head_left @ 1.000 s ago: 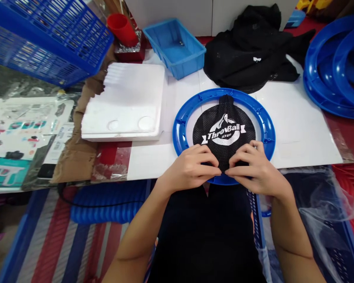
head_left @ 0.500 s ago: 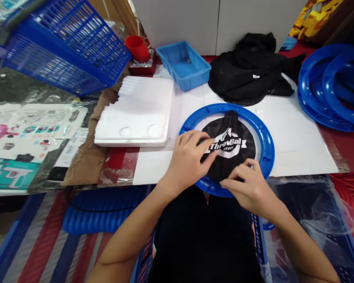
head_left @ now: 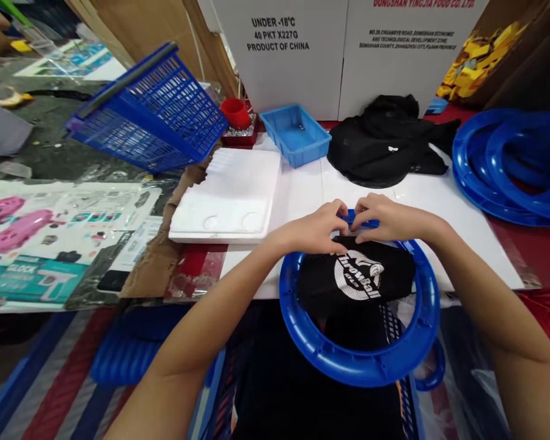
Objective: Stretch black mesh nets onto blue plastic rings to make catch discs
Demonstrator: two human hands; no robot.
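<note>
Whereas the view of half a second ago shows the blue ring [head_left: 366, 370] on the white sheet [head_left: 467, 244] with its print nearly level, we now find it drawn toward the person, overhanging the sheet, both hands at its far rim. The lettered black mesh [head_left: 357, 275] lies across the ring's opening, its print slanting down to the right. We judge that the work has shifted to the ring's far side, at the mesh's edge.

We record the left hand [head_left: 321, 229] with fingers curled at the ring's far rim, thumb by the mesh; the right hand [head_left: 385, 217] is likewise curled, just beside. Whether either pinches the mesh, we cannot tell, as knuckles screen the contact.

Beyond the ring we note a light-blue tray [head_left: 307, 153] and a black heap of fabric [head_left: 380, 146]; to its right, a stack of rings [head_left: 462, 159], cut off by the view's edge. The hands cover much of the ring's far rim. Within its near opening, we find mesh and dark clothing [head_left: 302, 391] hard to part. A smaller blue hoop [head_left: 440, 363] at the ring's lower right is partly hidden.
</note>
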